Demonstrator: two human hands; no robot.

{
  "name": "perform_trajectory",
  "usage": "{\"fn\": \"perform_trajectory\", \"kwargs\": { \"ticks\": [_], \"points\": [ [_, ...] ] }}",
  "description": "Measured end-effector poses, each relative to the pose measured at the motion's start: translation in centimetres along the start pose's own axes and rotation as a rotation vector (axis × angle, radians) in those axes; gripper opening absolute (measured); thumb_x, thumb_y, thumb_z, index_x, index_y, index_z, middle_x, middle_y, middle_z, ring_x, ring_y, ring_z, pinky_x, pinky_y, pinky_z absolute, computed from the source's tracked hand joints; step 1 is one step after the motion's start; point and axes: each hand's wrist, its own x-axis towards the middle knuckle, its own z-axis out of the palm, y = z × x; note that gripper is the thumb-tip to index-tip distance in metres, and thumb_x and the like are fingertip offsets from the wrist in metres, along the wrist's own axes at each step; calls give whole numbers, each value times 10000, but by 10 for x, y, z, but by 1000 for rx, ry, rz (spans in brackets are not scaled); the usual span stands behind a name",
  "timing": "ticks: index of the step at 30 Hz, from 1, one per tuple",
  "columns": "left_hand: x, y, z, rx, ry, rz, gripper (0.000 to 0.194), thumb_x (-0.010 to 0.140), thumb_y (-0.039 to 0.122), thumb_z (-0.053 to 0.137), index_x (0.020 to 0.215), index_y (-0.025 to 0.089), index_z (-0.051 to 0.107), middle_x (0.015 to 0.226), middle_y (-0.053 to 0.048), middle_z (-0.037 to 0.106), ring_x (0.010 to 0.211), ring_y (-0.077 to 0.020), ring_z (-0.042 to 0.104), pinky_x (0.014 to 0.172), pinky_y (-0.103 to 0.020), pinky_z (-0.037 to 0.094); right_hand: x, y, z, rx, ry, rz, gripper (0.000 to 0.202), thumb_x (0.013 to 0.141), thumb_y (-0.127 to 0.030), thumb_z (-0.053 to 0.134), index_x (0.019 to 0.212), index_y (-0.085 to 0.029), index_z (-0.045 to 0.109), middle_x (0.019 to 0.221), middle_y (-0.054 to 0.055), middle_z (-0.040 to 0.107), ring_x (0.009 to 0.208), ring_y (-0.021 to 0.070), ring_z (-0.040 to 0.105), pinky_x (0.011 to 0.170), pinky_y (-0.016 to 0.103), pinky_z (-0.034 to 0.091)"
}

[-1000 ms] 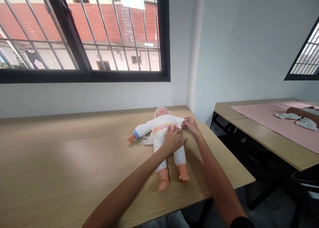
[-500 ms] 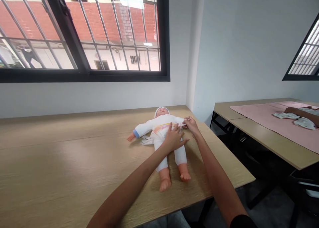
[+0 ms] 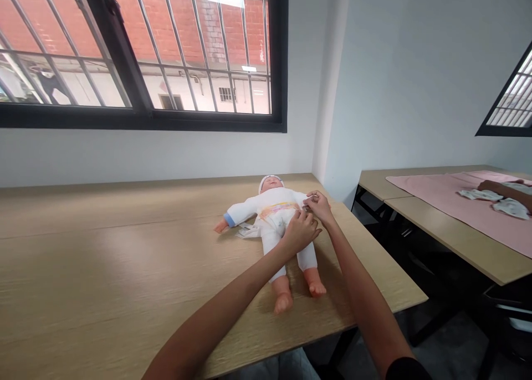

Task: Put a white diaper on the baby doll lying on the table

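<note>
White is the colour of the doll [image 3: 265,199], which lies on its back on the bench [image 3: 124,275], its head at 12 o'clock and its feet between 5 and 6 o'clock. A diaper [image 3: 277,214] is around its hips. Judging by how things lie, the work is perhaps midway: the front part, with a coloured band, is already up on the belly. On the 9 o'clock side, a white flap [image 3: 248,231] spreads loose on the bench, not yet brought over the front. On the 3 o'clock side, both hands are busy at the edge, so it cannot be told if this side is fastened.

As for the grip, the right hand [image 3: 319,207] is at 3 o'clock from the belly, thumb and forefinger drawn almost together beside the doll's arm; what is between them, if anything, is too small to tell. The left hand [image 3: 301,230] is at 4 o'clock, touching the diaper near the hip with its fingers bent. Whether these fingers pinch the edge or only press on it, the view does not show.
</note>
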Motion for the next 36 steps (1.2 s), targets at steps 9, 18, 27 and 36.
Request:
{"fn": "perform_trajectory", "kwargs": {
  "ticks": [9, 18, 27, 36],
  "points": [
    [0, 0, 12, 2, -1, 25, 352, 929, 337, 448, 1041, 85, 666, 1022, -196, 674, 1026, -317, 577, 889, -480, 396, -12, -11, 8, -192, -133, -63, 155, 628, -266, 655, 746, -206, 573, 610, -32, 619, 627, 147, 607, 601, 253, 473],
    [2, 2, 15, 14, 25, 52, 357, 950, 268, 380, 1031, 88, 678, 987, -190, 694, 997, -326, 594, 876, -515, 386, -13, -7, 11, -190, -85, 20, 255, 630, -282, 693, 875, -225, 650, 656, -10, 658, 665, 172, 641, 595, 266, 495],
    [1, 2, 12, 18, -1, 44, 324, 936, 239, 404, 942, 105, 699, 915, -163, 701, 917, -292, 597, 830, -468, 403, -10, -9, 17, -23, -165, 103, 339, 694, -403, 720, 976, -224, 660, 674, 34, 690, 737, 218, 674, 646, 294, 527],
    [-4, -1, 2, 14, 3, -55, 410, 938, 406, 396, 941, 123, 693, 968, -159, 670, 1036, -318, 554, 932, -498, 369, -12, -28, 10, 258, 36, 123, 326, 858, -506, 533, 881, -189, 607, 720, 59, 705, 697, 179, 684, 689, 293, 557]
  ]
}}
